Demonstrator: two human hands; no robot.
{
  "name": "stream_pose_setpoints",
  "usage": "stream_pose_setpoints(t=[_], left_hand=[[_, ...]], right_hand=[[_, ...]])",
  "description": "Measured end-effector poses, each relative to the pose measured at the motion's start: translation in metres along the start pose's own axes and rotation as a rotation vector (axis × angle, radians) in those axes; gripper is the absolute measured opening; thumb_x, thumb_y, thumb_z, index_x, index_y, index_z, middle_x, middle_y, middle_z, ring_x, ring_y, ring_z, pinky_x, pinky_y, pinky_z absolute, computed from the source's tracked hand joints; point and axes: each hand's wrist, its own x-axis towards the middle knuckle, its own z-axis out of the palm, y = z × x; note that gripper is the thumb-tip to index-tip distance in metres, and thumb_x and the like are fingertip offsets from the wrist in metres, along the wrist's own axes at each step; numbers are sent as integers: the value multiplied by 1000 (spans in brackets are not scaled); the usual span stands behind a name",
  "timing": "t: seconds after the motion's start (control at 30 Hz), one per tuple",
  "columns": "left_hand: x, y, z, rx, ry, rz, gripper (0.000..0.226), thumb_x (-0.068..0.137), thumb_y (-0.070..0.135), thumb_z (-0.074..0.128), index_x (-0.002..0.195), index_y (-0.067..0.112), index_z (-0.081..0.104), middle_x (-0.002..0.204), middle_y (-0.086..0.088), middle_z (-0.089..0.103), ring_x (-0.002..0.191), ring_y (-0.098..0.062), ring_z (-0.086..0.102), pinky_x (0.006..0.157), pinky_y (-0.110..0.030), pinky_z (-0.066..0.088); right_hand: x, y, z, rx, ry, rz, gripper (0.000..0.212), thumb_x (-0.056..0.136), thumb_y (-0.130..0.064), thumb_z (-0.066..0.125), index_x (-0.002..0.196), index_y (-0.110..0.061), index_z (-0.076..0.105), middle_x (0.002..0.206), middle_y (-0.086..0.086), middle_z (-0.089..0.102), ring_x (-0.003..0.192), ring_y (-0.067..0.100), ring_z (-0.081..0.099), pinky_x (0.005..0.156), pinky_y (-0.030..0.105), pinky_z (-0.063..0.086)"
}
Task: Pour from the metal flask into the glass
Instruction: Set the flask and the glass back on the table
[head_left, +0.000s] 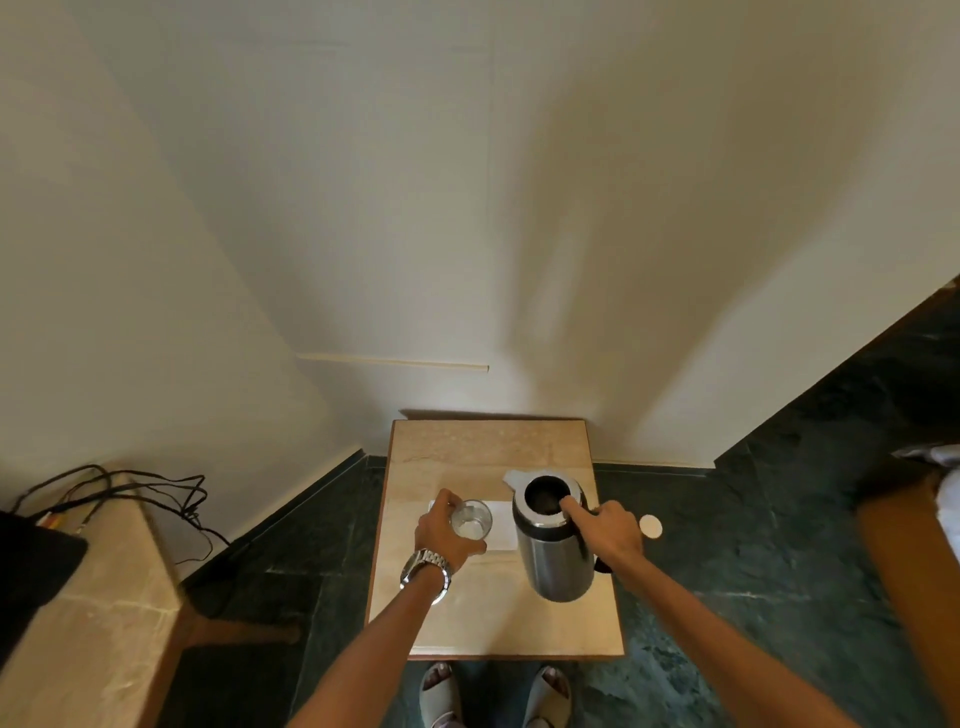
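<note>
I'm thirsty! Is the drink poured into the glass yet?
Not yet. Done: both things are in hand on the table. The left hand grips the glass, which looks empty. The right hand holds the metal flask, standing upright with its spout toward the glass. Left: tipping the flask and pouring.

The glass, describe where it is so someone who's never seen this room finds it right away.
Find the small beige table against the white wall. On its left half, on a white napkin, stands the glass, with the left hand wrapped around it. It is short and clear, unlike the tall metal flask on its right.
</note>
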Motion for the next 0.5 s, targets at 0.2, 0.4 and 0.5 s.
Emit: stream_pose_setpoints(t=[0.2,0.4,0.5], left_hand=[[54,-31,39,-43,57,-77,74,52,13,98,114,17,56,110,-9,71,98,-32,68,84,-44,61],[125,-79,81,-84,130,-122,74,49,13,98,109,24,55,99,-2,68,90,-30,67,75,-38,61],[156,-105,97,-91,151,-130,75,48,15,99,108,27,54,98,-1,69,87,-28,66,71,-34,59]], right_hand=[[52,28,52,235,151,211,59,83,-62,65,82,-3,67,84,14,70,76,27,65,68,40,57],[114,55,107,284,294,317,61,81,-63,66,82,-2,71,81,14,70,77,32,67,70,41,57],[139,67,130,370,370,361,53,82,-61,66,74,-8,68,74,9,67,75,30,65,70,41,54]])
